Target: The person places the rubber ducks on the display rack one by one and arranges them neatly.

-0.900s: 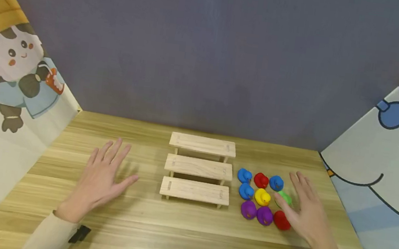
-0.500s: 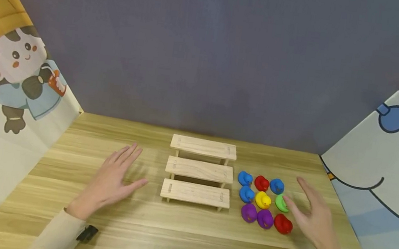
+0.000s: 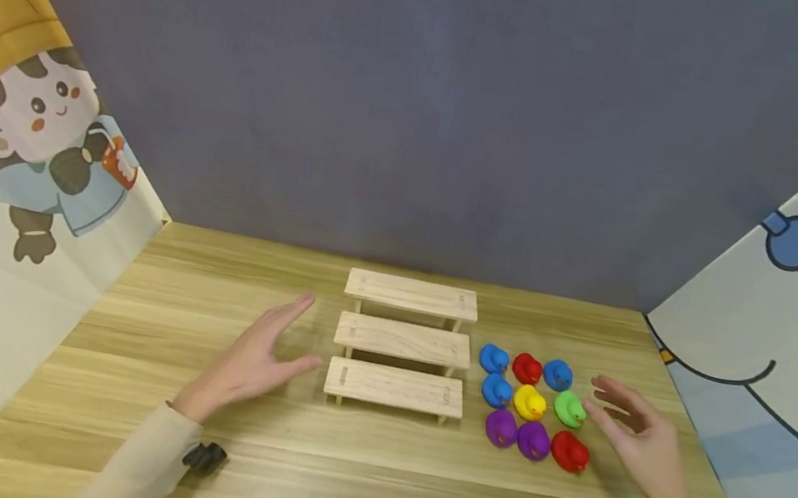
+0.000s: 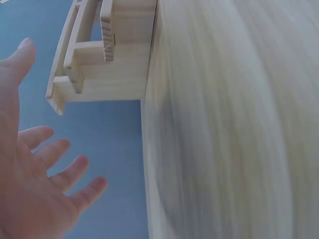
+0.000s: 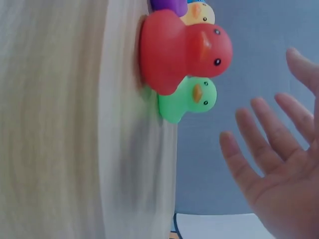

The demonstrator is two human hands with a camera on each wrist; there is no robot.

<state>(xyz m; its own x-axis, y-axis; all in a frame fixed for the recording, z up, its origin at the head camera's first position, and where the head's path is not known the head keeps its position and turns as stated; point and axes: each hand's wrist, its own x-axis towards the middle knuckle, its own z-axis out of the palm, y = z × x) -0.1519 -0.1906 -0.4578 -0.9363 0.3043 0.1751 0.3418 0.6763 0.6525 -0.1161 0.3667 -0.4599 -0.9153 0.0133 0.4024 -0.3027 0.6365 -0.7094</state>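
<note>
A three-step wooden stand [image 3: 402, 339] stands mid-table. To its right sit several rubber ducks in close rows: a yellow duck [image 3: 530, 403], a green duck [image 3: 570, 409], a red duck [image 3: 571, 452], a purple duck [image 3: 533, 441], a blue duck [image 3: 497, 391] and others. My left hand [image 3: 249, 368] hovers left of the stand, holding nothing; its fingers are spread in the left wrist view. Just right of the green duck is my right hand [image 3: 645, 450], fingers relaxed, with nothing in it. In the right wrist view the red duck [image 5: 179, 52] partly covers the green duck [image 5: 189, 97].
The wood-grain table [image 3: 354, 479] meets a grey-blue back wall [image 3: 416, 117]. Cartoon-printed panels flank it, with a chef-hatted figure [image 3: 45, 118] on the left panel. A black wrist device [image 3: 205, 457] sits at the left sleeve.
My left hand has moved right, toward the stand. My right hand has shifted slightly right and its fingers have bent a little, uncovering the green duck. The ducks and stand stay put.
</note>
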